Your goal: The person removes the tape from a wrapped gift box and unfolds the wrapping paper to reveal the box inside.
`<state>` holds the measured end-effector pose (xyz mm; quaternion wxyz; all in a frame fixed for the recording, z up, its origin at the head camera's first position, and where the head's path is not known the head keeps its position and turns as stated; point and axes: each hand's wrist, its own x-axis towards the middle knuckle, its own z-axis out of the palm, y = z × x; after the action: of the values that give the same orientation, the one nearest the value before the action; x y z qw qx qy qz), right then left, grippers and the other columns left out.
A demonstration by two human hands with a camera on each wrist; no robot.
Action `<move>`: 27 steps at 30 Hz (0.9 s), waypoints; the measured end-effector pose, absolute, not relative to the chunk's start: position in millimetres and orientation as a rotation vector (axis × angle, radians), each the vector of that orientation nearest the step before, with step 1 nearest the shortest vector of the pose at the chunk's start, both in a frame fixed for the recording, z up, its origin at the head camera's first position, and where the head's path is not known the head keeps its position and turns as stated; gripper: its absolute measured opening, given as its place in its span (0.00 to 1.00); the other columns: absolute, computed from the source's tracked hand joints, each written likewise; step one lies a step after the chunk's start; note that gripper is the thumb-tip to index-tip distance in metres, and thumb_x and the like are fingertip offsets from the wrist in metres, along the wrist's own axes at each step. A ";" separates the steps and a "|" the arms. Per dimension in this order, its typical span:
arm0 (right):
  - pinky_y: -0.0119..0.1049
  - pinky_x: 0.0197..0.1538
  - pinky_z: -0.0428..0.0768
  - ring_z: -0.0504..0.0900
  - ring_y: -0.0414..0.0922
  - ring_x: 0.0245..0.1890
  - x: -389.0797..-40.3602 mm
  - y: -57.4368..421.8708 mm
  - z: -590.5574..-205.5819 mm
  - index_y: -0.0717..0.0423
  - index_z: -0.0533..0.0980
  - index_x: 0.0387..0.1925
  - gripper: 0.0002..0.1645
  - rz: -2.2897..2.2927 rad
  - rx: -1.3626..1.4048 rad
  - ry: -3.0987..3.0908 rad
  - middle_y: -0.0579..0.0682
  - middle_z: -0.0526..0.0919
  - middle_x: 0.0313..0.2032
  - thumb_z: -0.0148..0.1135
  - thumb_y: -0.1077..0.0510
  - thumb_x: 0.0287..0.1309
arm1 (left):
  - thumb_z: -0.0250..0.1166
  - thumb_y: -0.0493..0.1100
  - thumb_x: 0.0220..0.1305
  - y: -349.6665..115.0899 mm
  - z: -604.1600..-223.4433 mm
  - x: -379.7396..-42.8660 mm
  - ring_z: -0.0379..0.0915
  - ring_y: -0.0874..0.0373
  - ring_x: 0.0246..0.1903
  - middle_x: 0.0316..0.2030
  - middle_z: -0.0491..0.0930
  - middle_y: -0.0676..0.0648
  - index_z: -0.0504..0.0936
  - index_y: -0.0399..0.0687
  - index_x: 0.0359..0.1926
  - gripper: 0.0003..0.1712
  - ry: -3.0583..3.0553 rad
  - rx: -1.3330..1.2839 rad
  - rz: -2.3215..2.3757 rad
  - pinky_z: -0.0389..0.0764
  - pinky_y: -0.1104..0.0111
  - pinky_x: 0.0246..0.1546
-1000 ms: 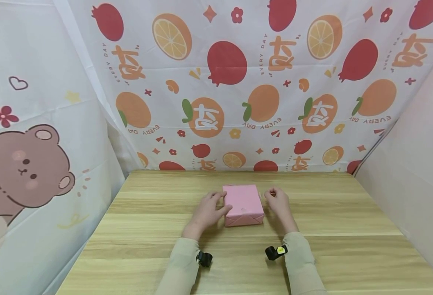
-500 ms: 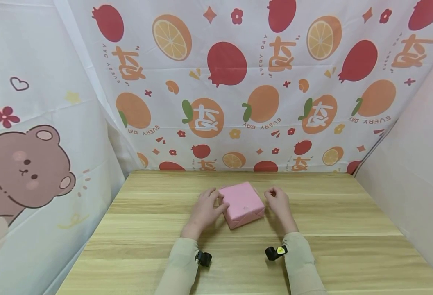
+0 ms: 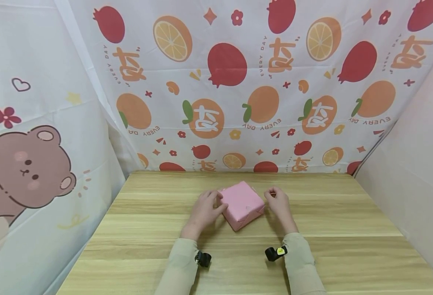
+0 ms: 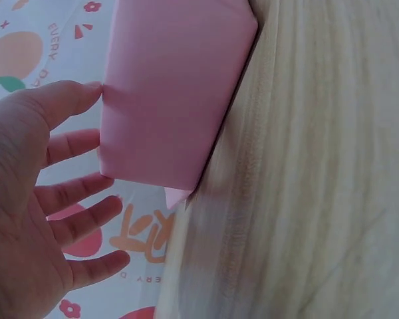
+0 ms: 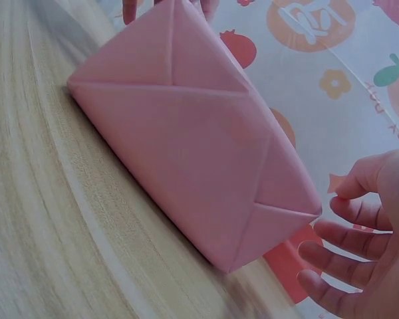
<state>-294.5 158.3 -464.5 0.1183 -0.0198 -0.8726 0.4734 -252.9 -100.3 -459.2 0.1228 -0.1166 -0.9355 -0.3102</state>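
A small gift box (image 3: 240,200) wrapped in pink paper lies on the table, turned at an angle. My left hand (image 3: 203,209) holds it at the left corner, thumb on the near side and fingers toward the far side. In the left wrist view, the thumb and first fingers meet the box's upper edge, while the other fingers (image 4: 96,269) stay apart. My right hand (image 3: 279,204) is just off the box's right side. Its thumb and index fingertips meet; whether anything thin lies between them is unclear. Folded paper flaps show on the box's side (image 5: 186,146) in the right wrist view.
The wooden table (image 3: 157,229) extends around the box. A fruit-print cloth (image 3: 290,135) hangs behind the table's far edge. A cloth with a bear print (image 3: 28,168) hangs on the left, and a pale wall (image 3: 411,196) stands on the right.
The pink gift box has been turned, its near left corner swinging toward the front. My left hand has shifted slightly left with it. The right hand has stayed in place.
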 end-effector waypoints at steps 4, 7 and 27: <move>0.35 0.41 0.76 0.80 0.50 0.39 -294.2 158.1 -463.8 0.61 0.77 0.33 0.09 1.389 -0.054 -2.550 0.59 0.83 0.36 0.57 0.57 0.58 | 0.67 0.57 0.61 -100.7 -460.7 -252.6 0.72 0.46 0.59 0.56 0.77 0.43 0.79 0.51 0.51 0.22 -2.734 -0.331 -0.897 0.74 0.52 0.61; 0.33 0.37 0.74 0.78 0.47 0.34 -294.3 157.9 -464.1 0.61 0.77 0.34 0.09 1.370 -0.045 -2.545 0.56 0.81 0.33 0.58 0.57 0.58 | 0.67 0.58 0.60 -100.5 -461.0 -252.1 0.74 0.49 0.53 0.53 0.78 0.44 0.79 0.51 0.52 0.24 -2.736 -0.339 -0.877 0.77 0.55 0.56; 0.42 0.51 0.79 0.79 0.49 0.48 -294.9 154.8 -468.1 0.56 0.77 0.46 0.15 1.469 0.168 -2.582 0.55 0.83 0.44 0.60 0.51 0.65 | 0.68 0.59 0.59 -93.2 -457.2 -250.4 0.67 0.62 0.28 0.26 0.74 0.55 0.81 0.49 0.44 0.22 -2.731 -0.388 -0.922 0.70 0.70 0.32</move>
<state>-294.9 154.8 -468.1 0.0830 0.0563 -0.8649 0.4919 -250.4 -93.2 -457.2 0.1164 -0.1326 -0.9326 -0.3148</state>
